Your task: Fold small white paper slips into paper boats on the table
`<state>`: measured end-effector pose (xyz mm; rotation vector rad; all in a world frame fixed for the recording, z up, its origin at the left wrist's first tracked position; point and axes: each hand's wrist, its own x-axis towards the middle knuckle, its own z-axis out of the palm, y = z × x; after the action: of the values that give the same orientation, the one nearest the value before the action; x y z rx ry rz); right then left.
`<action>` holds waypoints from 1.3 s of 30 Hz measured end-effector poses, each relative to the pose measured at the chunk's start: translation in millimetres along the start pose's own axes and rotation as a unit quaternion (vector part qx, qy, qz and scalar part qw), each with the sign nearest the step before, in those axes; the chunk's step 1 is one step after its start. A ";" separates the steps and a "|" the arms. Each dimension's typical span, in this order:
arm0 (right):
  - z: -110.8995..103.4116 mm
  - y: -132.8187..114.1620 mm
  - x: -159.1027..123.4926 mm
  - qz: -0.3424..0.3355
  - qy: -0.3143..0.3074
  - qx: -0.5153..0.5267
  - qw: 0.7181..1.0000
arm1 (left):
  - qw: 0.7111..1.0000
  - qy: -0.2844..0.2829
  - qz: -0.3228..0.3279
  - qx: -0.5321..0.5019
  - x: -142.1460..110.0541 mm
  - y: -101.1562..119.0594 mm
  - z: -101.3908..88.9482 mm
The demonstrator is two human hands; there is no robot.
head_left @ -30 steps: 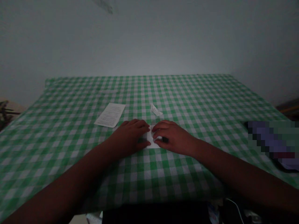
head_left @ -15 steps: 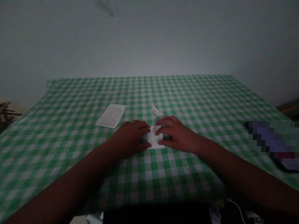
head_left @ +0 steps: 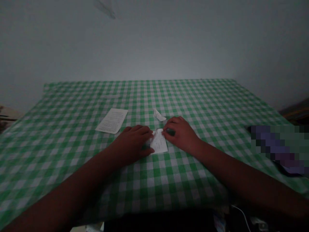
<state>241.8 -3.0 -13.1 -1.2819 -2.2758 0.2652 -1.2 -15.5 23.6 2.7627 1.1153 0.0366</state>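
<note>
A small piece of printed paper (head_left: pixel 159 144) lies on the checked tablecloth between my two hands. My left hand (head_left: pixel 135 139) rests palm down at its left side, fingers and thumb apart, with the tips touching the paper's edge. At the upper right corner, my right hand (head_left: pixel 180 130) pinches the paper between thumb and fingers. The paper's top edge looks slightly raised or creased there. Just beyond my right hand lies a small folded paper scrap (head_left: pixel 159 115). To the left, past my left hand, a larger printed sheet (head_left: pixel 112 120) lies flat.
A green and white checked tablecloth (head_left: pixel 154 180) covers the table, which meets a plain wall (head_left: pixel 154 42) at the back. A thin pale strip (head_left: pixel 110 96) lies far left. A dark-edged object, pixelated over (head_left: pixel 277 149), sits at the right edge.
My right hand has shifted from lying over the paper's right side to pinching its upper right corner. More of the paper shows, slightly turned. My left hand stays about in place.
</note>
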 end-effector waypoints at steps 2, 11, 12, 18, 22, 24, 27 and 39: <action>-2.9 -0.6 -0.1 -0.023 0.007 0.003 1.000 | 1.000 0.004 -0.005 0.000 -0.4 0.0 0.3; -21.6 -31.1 -14.1 -0.170 -0.135 -0.034 0.976 | 1.000 0.004 -0.016 -0.013 -1.2 1.4 -1.9; -22.9 -35.9 -16.6 -0.165 -0.147 -0.047 0.974 | 1.000 0.005 -0.019 -0.013 -1.2 1.6 -2.1; -27.9 -47.3 -25.5 -0.150 -0.171 -0.071 0.971 | 1.000 0.009 -0.019 -0.014 -1.6 2.1 -1.7; -21.9 -34.3 -15.7 -0.103 -0.142 -0.071 0.982 | 1.000 0.008 -0.018 -0.010 -1.7 2.3 -1.5; -19.5 -26.9 -8.7 -0.087 -0.130 -0.072 0.985 | 1.000 0.006 -0.017 -0.009 -1.6 2.4 -1.6; -19.4 -22.0 -2.0 -0.080 -0.128 -0.081 0.985 | 1.000 0.007 -0.020 -0.008 -1.8 2.6 -1.4; -25.8 -37.3 -14.9 -0.051 -0.140 -0.156 0.977 | 0.998 0.035 -0.047 0.024 -7.4 9.1 -2.4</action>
<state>234.0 -37.5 18.9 -1.3432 -2.6982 0.0549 -0.6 -26.7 27.7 2.7660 1.2782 0.0966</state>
